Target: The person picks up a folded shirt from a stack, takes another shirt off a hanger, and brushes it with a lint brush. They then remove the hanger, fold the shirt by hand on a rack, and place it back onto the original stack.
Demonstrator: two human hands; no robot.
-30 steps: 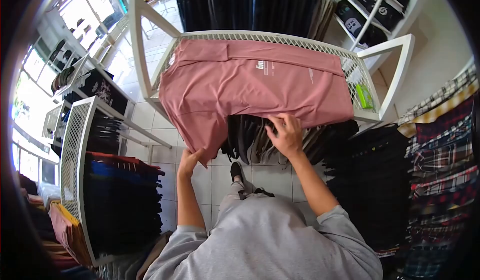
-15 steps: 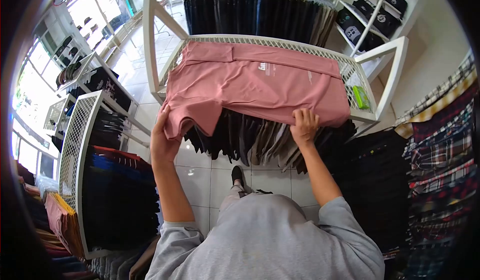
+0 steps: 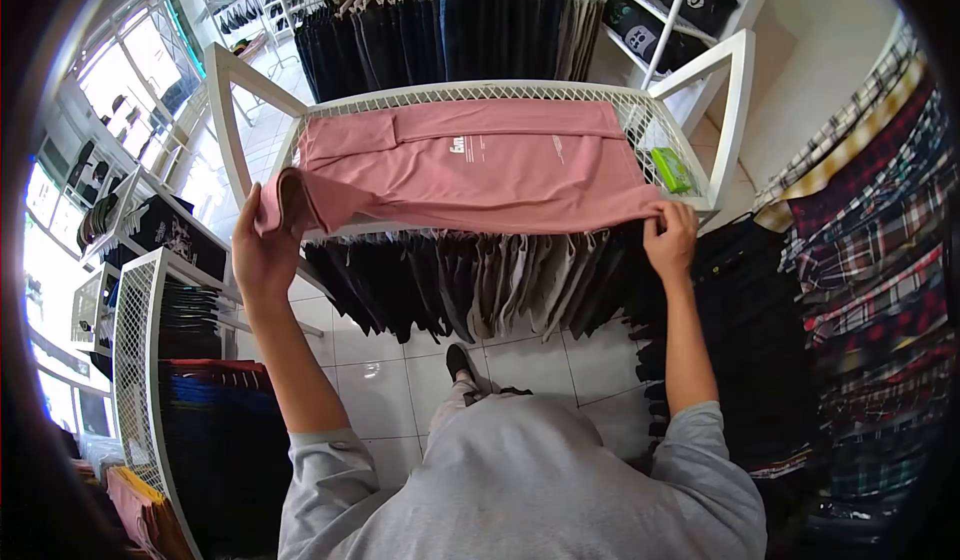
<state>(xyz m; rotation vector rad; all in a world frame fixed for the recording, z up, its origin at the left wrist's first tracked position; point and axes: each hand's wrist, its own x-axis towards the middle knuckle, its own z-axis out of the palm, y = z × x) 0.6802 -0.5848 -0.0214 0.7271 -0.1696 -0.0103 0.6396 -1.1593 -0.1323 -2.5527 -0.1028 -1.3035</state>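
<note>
A pink T-shirt (image 3: 500,175) with small white print lies lengthwise on the white mesh rack top (image 3: 480,90), its far side folded over toward me. My left hand (image 3: 265,250) is closed on the sleeve end at the left, which is lifted and curls open past the rack's near edge. At the right, my right hand (image 3: 670,235) pinches the near corner of the shirt's hem. The near edge of the cloth stretches between both hands. A small bright green packet (image 3: 671,170) rests on the mesh right of the shirt.
Dark and beige trousers (image 3: 480,280) hang under the rack top. More trousers (image 3: 450,35) hang on a rail behind. Plaid shirts (image 3: 870,290) line the right side, and a mesh-sided rack (image 3: 140,360) stands at left. Bags (image 3: 655,25) sit on shelves at back right.
My right hand has moved from the shirt's near edge to its right corner and now pinches it. My left hand has drawn the sleeve outward and turned it. The view has shifted right.
</note>
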